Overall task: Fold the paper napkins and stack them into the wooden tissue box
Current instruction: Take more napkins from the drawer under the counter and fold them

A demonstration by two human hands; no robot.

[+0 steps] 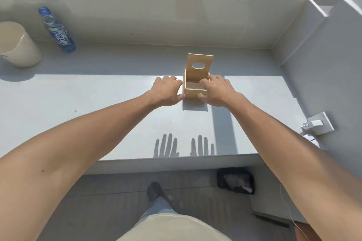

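box (195, 92) contents: unclear | right hand (214, 90) fingertips: hidden inside | cup (17, 45): cut off left

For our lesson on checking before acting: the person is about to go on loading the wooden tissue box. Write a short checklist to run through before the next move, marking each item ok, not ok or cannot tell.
1. Lid swung up, box open: ok.
2. Wooden tissue box standing upright on the ledge: ok.
3. Left hand steadying the box's left side: ok.
4. Right hand at the box's right rim, fingers reaching over the opening: ok.
5. Napkins inside lying flat and folded: cannot tell, the interior is mostly hidden.
6. More napkins ready on the ledge: not ok, none in view.
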